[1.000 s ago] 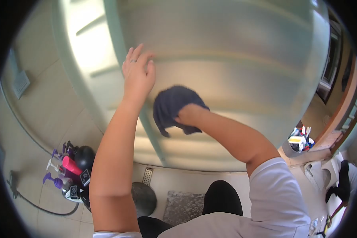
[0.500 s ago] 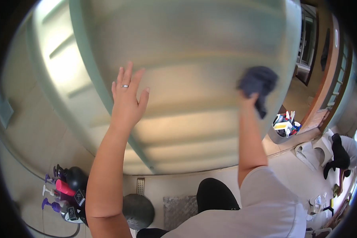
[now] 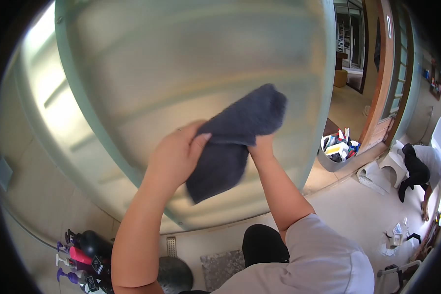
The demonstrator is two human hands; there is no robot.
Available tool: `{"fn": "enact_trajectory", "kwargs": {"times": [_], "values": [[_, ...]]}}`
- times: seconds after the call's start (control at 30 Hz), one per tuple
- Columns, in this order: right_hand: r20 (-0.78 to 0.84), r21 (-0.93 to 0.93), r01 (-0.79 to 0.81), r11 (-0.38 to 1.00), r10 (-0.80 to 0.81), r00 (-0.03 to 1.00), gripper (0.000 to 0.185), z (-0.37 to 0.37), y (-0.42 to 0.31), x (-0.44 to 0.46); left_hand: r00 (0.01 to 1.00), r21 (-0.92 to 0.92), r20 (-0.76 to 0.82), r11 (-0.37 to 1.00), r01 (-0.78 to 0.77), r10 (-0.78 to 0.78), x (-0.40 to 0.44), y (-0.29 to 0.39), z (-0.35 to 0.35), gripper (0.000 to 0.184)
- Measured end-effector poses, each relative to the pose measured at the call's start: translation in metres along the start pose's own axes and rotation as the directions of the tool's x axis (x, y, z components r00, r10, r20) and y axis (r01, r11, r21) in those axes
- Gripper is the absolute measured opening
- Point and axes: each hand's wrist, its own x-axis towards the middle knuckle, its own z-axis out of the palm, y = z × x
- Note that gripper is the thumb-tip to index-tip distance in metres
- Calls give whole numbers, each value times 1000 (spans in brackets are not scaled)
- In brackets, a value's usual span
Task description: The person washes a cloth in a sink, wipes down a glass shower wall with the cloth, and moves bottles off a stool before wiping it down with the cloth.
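A dark blue-grey cloth (image 3: 230,142) is spread between my two hands in front of a frosted glass panel (image 3: 181,49). My left hand (image 3: 181,152) pinches the cloth's left edge, thumb on top. Most of my right hand (image 3: 263,144) is behind or under the cloth at its right side; only the wrist and a bit of the hand show, and the cloth drapes over its fingers. One flap of the cloth hangs down between the hands.
Pump bottles (image 3: 78,262) cluster at the lower left beside a dark round stool (image 3: 174,274). A grey bucket (image 3: 335,161) of cleaning supplies stands by the doorway at right. Further right, another person (image 3: 419,164) bends over near white pieces (image 3: 377,176) on the floor.
My right hand has brought the cloth left and away from the panel's right side. My left hand, spread and free before, now grips the cloth, which has unfolded. The view has shifted right.
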Motion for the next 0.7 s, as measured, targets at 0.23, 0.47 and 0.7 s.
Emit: {"fn": "enact_trajectory", "kwargs": {"times": [0.23,0.47,0.7], "values": [[620,-517,619,592,-240,747,36,66,2,35,939,-71,-340,997,34,-56,26,-9,9,36],[143,-888,-6,460,288,947,93,-49,-8,248,939,536,-315,842,55,139,60,-67,39,89],[-49,-983,-16,-185,174,984,25,-192,108,211,955,735,-246,674,73,164,61,-74,48,106]]}}
